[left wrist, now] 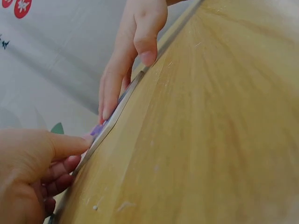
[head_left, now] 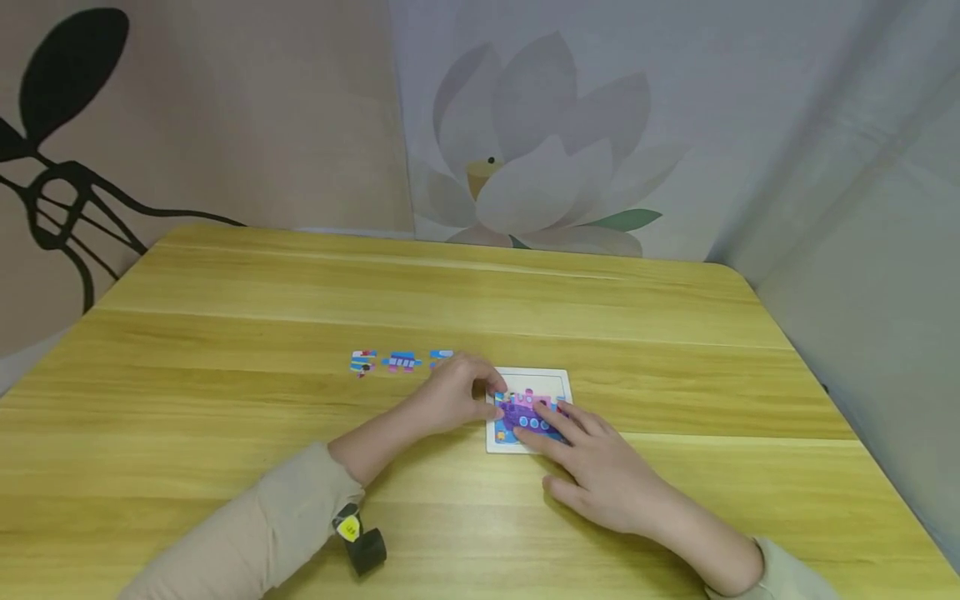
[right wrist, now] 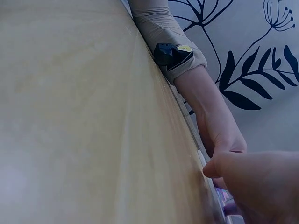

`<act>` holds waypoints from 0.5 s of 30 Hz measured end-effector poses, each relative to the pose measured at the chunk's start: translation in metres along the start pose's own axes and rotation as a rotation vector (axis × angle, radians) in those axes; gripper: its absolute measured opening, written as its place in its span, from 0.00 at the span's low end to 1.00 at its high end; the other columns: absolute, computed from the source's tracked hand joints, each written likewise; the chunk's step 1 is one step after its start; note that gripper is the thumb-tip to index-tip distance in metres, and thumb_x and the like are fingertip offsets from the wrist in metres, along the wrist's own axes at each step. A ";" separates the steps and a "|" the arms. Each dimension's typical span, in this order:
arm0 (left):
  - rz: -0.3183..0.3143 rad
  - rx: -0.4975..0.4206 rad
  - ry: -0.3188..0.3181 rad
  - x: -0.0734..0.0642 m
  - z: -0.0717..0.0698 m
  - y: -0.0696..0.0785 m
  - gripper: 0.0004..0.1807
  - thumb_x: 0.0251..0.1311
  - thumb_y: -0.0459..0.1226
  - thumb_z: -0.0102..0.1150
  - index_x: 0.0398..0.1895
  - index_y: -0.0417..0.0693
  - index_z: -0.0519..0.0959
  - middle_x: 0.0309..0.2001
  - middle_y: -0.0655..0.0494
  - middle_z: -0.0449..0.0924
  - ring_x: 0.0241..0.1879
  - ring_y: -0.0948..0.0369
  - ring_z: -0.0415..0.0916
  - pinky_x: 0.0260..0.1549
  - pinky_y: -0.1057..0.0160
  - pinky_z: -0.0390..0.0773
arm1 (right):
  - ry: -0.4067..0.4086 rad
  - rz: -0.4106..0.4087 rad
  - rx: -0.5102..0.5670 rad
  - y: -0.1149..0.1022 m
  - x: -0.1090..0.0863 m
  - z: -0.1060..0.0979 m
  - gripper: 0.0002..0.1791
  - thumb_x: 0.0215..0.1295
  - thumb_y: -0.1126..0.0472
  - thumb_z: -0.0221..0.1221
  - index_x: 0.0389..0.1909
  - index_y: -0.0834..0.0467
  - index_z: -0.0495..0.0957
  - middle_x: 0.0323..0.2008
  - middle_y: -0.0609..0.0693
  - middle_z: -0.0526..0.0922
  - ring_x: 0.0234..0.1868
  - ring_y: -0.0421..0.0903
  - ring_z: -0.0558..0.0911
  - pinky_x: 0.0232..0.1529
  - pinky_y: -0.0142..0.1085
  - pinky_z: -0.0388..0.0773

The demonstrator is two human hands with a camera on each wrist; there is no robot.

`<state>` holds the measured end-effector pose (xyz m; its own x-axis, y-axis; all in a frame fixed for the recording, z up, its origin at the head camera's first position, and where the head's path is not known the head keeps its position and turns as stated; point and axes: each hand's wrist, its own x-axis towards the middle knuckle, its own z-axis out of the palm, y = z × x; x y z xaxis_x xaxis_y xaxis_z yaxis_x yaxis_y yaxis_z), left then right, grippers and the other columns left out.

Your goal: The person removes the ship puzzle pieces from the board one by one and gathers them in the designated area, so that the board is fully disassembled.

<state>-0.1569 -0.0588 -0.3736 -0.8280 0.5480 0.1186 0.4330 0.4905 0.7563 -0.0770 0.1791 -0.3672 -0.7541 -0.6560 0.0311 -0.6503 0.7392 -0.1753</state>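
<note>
A jigsaw puzzle lies partly filled in a white puzzle tray on the table; its joined pieces show a purple shape with round windows and a pink part above. The tray's upper strip shows bare backing. At the tray's left edge my left hand has its thumb and index finger around a small blue-and-yellow puzzle piece. From the right, my right hand rests spread fingers on the joined pieces, covering their right part. In the left wrist view the tray appears edge-on, so the pieces are mostly hidden.
Left of the tray lie loose puzzle pieces: one multicoloured, one blue and white, and one partly behind the left hand. The wooden table reaches back to a curtain. A black wrist device hangs at the left sleeve.
</note>
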 end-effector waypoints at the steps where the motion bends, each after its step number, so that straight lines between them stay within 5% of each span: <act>1: 0.004 -0.041 -0.011 0.001 0.000 -0.001 0.09 0.50 0.32 0.72 0.35 0.43 0.83 0.30 0.60 0.79 0.32 0.62 0.72 0.36 0.62 0.75 | -0.004 0.005 0.000 0.000 0.000 0.000 0.29 0.69 0.49 0.52 0.71 0.40 0.62 0.73 0.50 0.55 0.70 0.59 0.56 0.63 0.58 0.54; 7: -0.039 -0.209 -0.036 0.002 -0.002 -0.003 0.04 0.55 0.29 0.66 0.35 0.41 0.83 0.27 0.59 0.79 0.28 0.61 0.73 0.31 0.65 0.76 | -0.032 0.018 -0.004 0.000 0.001 -0.002 0.29 0.69 0.48 0.51 0.71 0.39 0.61 0.73 0.49 0.54 0.70 0.59 0.55 0.64 0.58 0.53; 15: -0.081 -0.265 0.057 0.000 -0.005 0.002 0.04 0.56 0.31 0.66 0.35 0.43 0.84 0.30 0.58 0.79 0.32 0.58 0.74 0.32 0.61 0.75 | -0.056 0.028 -0.001 0.000 0.001 -0.003 0.29 0.70 0.47 0.50 0.72 0.39 0.59 0.73 0.49 0.53 0.70 0.59 0.54 0.64 0.58 0.53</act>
<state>-0.1575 -0.0613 -0.3689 -0.8783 0.4711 0.0811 0.2621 0.3328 0.9058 -0.0783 0.1785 -0.3641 -0.7659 -0.6423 -0.0292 -0.6288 0.7578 -0.1741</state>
